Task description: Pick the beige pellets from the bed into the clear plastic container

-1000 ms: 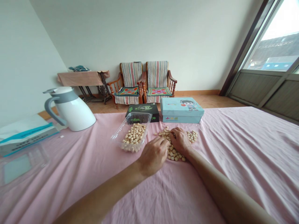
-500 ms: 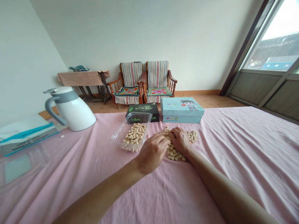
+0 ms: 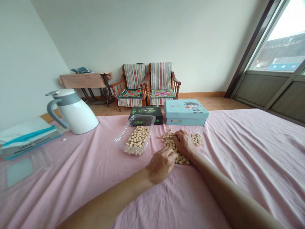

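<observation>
Left hand [image 3: 163, 163] had shifted rightward to the near edge of the heaped pale pieces [image 3: 168, 140], leaving their left flank more exposed. Right hand [image 3: 184, 143] stayed over them. Both curled; couldn't tell what either grip held. Heap lay on clothed bench [image 3: 238, 143], right of clear tray [image 3: 125, 135].

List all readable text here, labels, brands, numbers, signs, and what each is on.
"小": first character on the front of the light-blue box; the ones after it are too blurred to read.
Lid of that box: faint small lettering, unreadable.
Black box: green lettering on top and front, too blurred to read.
White, blue and grey box at left: dark lettering on its side, too blurred to read.
No number can be made out.
</observation>
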`<state>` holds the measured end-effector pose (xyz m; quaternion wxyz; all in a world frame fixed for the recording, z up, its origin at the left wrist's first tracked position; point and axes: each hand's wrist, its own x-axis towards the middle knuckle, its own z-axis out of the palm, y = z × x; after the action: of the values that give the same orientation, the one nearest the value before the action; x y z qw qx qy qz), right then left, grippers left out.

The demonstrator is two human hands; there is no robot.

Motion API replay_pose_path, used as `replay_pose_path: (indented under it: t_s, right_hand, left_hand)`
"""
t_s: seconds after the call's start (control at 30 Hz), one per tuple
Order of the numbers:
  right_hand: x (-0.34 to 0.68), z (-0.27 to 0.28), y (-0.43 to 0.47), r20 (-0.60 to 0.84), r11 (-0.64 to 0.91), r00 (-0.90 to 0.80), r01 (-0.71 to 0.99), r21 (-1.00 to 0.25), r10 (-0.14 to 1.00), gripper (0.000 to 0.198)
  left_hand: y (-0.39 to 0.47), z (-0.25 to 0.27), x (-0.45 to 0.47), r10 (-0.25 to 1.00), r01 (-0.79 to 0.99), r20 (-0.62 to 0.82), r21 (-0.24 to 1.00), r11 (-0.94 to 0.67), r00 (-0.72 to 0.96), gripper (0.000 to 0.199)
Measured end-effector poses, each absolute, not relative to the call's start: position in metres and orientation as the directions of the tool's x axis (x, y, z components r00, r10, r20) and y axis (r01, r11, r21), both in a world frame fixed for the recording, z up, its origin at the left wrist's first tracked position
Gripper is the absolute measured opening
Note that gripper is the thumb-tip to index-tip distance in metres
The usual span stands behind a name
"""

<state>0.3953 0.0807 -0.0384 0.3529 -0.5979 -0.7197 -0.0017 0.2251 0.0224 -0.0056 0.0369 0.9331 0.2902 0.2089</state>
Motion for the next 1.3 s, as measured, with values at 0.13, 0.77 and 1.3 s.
replay_pose_path:
  t_s: [0.13,0.77,1.3]
  right_hand:
    - [0.395,-0.039,0.080,0.518,0.291,-0.035,0.859,-0.422,0.854,0.017]
    - [0.395,-0.038,0.080,0.519,0.291,-0.037,0.861,-0.417,0.854,0.017]
    - [0.395,-0.038,0.080,0.520,0.295,-0.036,0.856,-0.425,0.854,0.018]
  left_hand:
    - [0.030,0.022,0.214,0.545,0.546,0.533,0.174,-0.819,0.647,0.018]
    - [0.023,0.001,0.223,0.635,0.593,0.309,0.228,-0.772,0.708,0.006]
    - [0.036,0.046,0.204,0.609,0.683,0.590,0.128,-0.719,0.531,0.008]
